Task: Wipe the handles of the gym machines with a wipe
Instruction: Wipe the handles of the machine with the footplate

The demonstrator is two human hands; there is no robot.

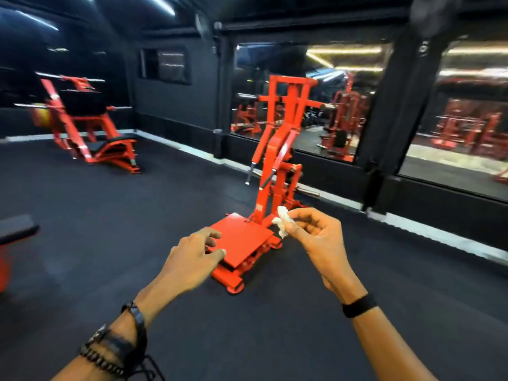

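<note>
Beaded and black bracelets (115,353) ring the left wrist at about 7 o'clock, closest to the lens, and a black band (358,305) circles the right wrist at 5 o'clock. Ahead of them the left hand (192,257) hangs in the air with its fingers loosely curled and spread, holding nothing. The right hand (316,235), just right of centre, pinches a crumpled white wipe (281,221) between thumb and forefingers, the wad sticking out to the left of the fingertips.

That wipe looks light, soft and limp, probably a tissue or damp cloth; it should wrap readily round a bar. A pinch suits carrying, but for rubbing a handle it would likely serve better spread across the palm and closed around the grip.

Beyond the hands, toward 12 o'clock, stands a red plate-loaded machine (277,149) on a red footplate (242,237). Its grey handles (250,174) hang at its left side, well apart from the wipe. They look stiff, fixed and smooth, so they should take firm pressure. A second red machine (82,125) sits at 10 o'clock, and mirrors (310,100) line the wall at 1 o'clock.

No brand or writing is legible; a small plate low on the near machine's column is too blurred to read.
</note>
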